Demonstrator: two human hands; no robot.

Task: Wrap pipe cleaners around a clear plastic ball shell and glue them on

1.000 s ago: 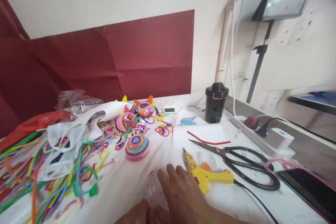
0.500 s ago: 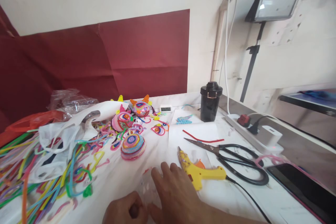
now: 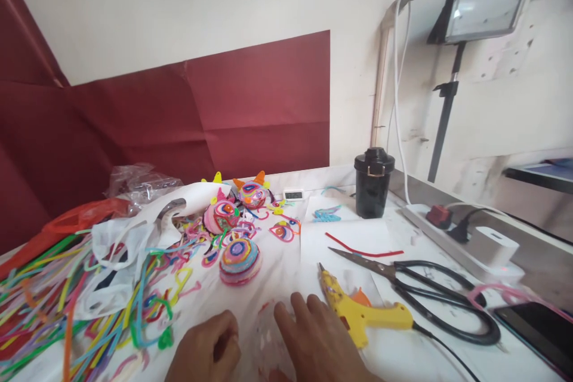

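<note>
At the bottom edge my left hand is curled into a loose fist with a dark hollow; whatever it holds, if anything, is hidden. Beside it my right hand has its fingers stretched out, resting against a crumpled clear plastic piece that lies between the two hands. Just right of that hand lies a yellow glue gun. Beyond the hands sits a striped dome of coloured pipe cleaners. Farther back are a pink decorated head and an orange-horned one.
Black-handled scissors lie right of the glue gun, near a phone and a power strip. A black lidded jar stands at the back. Many loose pipe cleaners and a white plastic bag cover the left side.
My left hand has drawn apart from the plastic and my right hand, leaving a wider gap. The view has shifted slightly, so the table things appear lower and farther right.
</note>
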